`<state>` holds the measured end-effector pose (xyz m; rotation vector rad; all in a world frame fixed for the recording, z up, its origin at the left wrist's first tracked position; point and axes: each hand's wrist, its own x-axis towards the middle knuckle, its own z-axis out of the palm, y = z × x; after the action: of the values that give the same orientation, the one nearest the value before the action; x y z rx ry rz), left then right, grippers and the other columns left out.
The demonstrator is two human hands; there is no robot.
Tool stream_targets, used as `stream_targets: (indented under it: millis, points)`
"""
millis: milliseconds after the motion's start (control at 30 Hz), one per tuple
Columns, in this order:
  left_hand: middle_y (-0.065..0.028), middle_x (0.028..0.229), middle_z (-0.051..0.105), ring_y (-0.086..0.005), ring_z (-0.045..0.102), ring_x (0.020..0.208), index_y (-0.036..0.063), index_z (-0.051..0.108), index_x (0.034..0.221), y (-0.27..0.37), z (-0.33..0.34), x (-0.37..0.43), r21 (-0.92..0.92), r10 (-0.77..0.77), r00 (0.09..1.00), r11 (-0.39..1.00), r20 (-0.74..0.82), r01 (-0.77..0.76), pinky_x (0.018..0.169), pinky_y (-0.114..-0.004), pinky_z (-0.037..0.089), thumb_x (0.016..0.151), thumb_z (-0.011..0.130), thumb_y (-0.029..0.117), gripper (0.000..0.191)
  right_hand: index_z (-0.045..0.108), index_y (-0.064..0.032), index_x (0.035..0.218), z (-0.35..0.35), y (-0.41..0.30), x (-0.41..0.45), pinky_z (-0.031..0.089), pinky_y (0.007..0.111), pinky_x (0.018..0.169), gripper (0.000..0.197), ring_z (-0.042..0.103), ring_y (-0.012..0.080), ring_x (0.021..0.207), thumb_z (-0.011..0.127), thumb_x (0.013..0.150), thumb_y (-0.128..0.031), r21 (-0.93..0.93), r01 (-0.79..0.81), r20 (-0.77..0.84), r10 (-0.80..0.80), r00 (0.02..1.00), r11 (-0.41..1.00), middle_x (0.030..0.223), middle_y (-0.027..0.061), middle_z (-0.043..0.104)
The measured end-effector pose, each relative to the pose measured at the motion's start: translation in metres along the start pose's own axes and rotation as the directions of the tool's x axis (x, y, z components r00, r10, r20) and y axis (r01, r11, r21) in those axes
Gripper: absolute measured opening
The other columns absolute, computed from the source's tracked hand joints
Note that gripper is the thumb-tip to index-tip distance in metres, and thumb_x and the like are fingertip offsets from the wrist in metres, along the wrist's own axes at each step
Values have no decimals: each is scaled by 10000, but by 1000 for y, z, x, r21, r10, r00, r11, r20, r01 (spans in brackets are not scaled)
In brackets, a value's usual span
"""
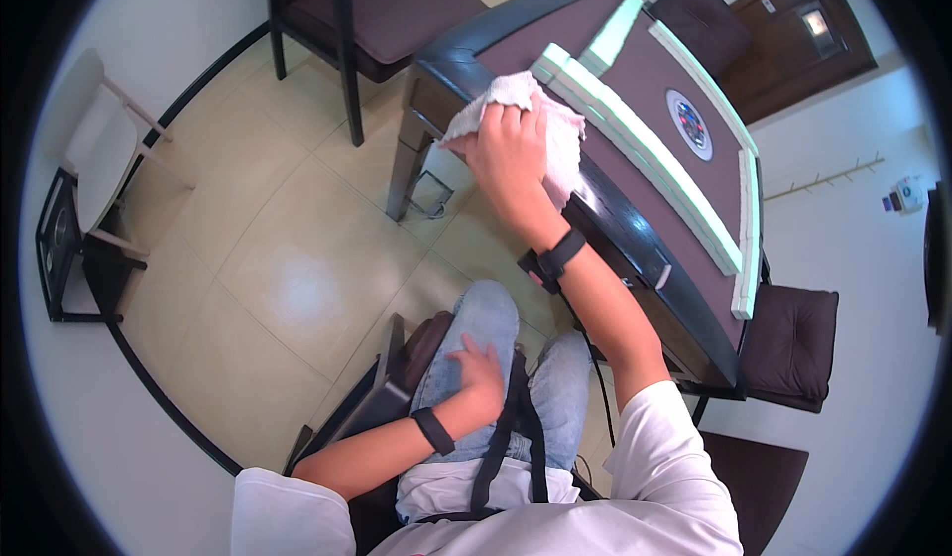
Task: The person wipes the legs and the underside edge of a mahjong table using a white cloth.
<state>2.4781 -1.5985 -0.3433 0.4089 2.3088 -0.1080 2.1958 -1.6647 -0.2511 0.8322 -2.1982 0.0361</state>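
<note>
Under my right hand point(509, 143) a pinkish-white cloth point(563, 143) lies bunched against the black rim point(455, 57) of a mahjong table, near its corner. The fingers press or grip the cloth. My left hand point(480, 370) holds nothing, fingers apart, over my thigh in light blue jeans. Rows of white and green mahjong tiles point(647, 158) stand on the table's brown playing surface point(639, 95). A shorter block of tiles point(611, 39) lies near the cloth. The round centre console point(689, 124) shows small red and blue lights.
A dark armchair point(401, 16) stands beyond the table's corner. At the left are a pale chair point(104, 147) and a black-framed stand point(56, 251). Dark cushioned seats point(792, 344) adjoin the table's right side. A black cable point(595, 377) hangs beside my knee.
</note>
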Motion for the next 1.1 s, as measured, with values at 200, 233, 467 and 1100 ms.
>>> stream_targets:
  millis: [200, 233, 467, 1100]
  points:
    - [-348, 1539, 380, -503, 355, 1443, -26, 238, 1586, -7, -7, -2, 29, 48, 998, 998, 43, -49, 920, -637, 469, 935, 634, 266, 816, 668, -11, 980, 47, -41, 51, 418, 590, 1052, 622, 584, 513, 1151, 831, 650, -512, 5, -5, -14, 5, 1000, 1000, 938, 182, 681]
    - [-381, 1504, 407, -528, 369, 1425, -75, 280, 1559, -6, -6, -3, -2, 54, 998, 999, 9, -54, 881, -627, 482, 948, 601, 208, 746, 667, -7, 988, 50, -45, 54, 417, 593, 1052, 611, 576, 524, 1161, 824, 664, -500, -27, -13, -48, 12, 999, 1000, 952, 190, 683]
    - [-409, 1482, 413, -505, 385, 1426, -50, 219, 1587, -16, 3, 13, -8, 66, 997, 998, 34, -66, 880, -613, 445, 965, 573, 248, 776, 673, -1, 955, 27, -26, 26, 435, 500, 1079, 506, 602, 440, 1177, 826, 636, -363, 262, 28, -115, 2, 993, 965, 1049, 215, 684]
    - [-436, 1532, 295, -400, 682, 1093, 44, 129, 1627, -20, 13, 5, 105, 46, 995, 994, -92, -36, 922, -468, 479, 987, 539, 504, 888, 499, 17, 1405, -296, 247, -354, 348, 506, 1143, 840, 435, 423, 1389, 773, 614, -53, -140, -297, 95, 311, 946, 945, 1448, 239, 512]
